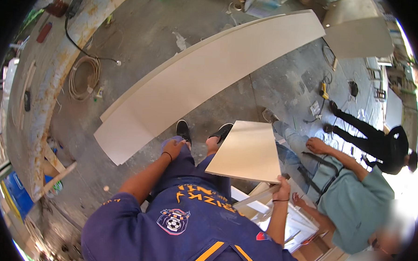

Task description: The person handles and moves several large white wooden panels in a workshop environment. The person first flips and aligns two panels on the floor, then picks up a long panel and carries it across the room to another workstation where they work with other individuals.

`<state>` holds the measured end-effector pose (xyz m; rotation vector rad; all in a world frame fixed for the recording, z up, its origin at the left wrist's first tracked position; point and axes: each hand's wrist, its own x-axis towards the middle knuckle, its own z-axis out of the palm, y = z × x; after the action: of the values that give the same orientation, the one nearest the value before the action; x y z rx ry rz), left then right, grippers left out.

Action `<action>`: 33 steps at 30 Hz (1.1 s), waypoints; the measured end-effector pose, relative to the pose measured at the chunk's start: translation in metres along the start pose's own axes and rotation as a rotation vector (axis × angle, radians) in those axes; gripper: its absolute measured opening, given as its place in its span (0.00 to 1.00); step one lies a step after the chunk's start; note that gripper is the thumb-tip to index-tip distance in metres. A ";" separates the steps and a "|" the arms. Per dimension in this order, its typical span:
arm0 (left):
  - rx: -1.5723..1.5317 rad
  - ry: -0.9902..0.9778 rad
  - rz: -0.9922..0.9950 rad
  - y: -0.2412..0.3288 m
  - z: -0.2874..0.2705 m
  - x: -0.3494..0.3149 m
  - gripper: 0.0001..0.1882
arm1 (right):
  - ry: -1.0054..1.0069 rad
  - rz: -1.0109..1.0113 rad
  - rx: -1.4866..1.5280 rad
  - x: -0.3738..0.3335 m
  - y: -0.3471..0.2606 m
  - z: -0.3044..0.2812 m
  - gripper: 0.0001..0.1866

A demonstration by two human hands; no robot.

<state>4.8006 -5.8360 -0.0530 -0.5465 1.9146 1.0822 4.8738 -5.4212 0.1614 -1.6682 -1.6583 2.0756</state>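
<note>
My right hand (282, 189) grips the near right corner of a pale wooden board (246, 151), which has slanted sides and sits in front of my lap. My left hand (173, 149) rests on my left knee with nothing in it, its fingers laid over the trouser cloth. Beyond my feet, a long, pale, curved panel (211, 77) stretches across the floor from lower left to upper right. Part of my right hand's grip is hidden by the board's edge.
Close at my right sits a person in a green shirt (346, 202); another in dark clothes (381, 142) stands farther right. An open wooden frame (306, 260) is beside my right arm. A coiled cable (84, 77), a rusty-edged bench (57, 91) and a yellow power tool (324, 91) lie around.
</note>
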 end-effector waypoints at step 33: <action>-1.459 -0.149 0.408 0.091 -0.107 -0.107 0.20 | -0.685 -0.061 0.046 -0.103 0.080 0.240 0.11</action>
<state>4.7455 -5.8817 0.1086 -0.7767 0.8112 2.6440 4.7936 -5.6821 0.1475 -0.9091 -1.7308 2.8179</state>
